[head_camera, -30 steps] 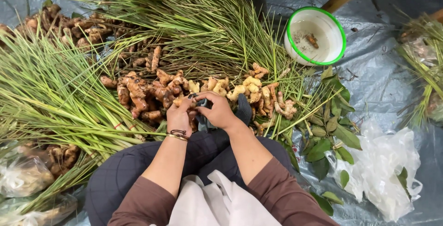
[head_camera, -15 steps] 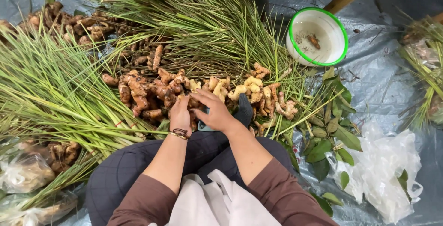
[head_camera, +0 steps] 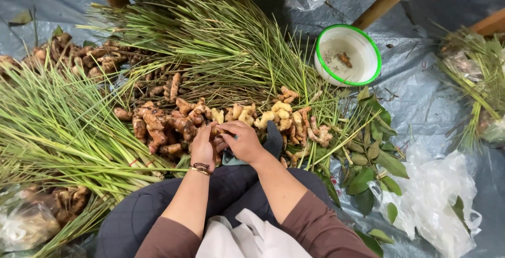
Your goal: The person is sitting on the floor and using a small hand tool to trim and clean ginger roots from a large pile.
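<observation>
A knobbly brown-orange root piece [head_camera: 216, 130] sits pinched between both hands at the near edge of the long heap of brown and pale yellow ginger-like roots [head_camera: 158, 123]. The left hand [head_camera: 202, 146], with a dark bead bracelet at its wrist, has its fingers curled together on the piece; the right hand [head_camera: 243, 141] has its fingers clamped on it from the other side. Beyond the heap lie bundles of long green grass-like stalks [head_camera: 210, 42]. Right of the heap stands a white plastic bowl with a green rim [head_camera: 347, 55], and nearer, a sprig of broad green leaves [head_camera: 376, 155]. Everything rests on a grey-blue plastic tarp [head_camera: 421, 95] on the floor; pale wooden legs [head_camera: 379, 10] rise behind the stalks.
</observation>
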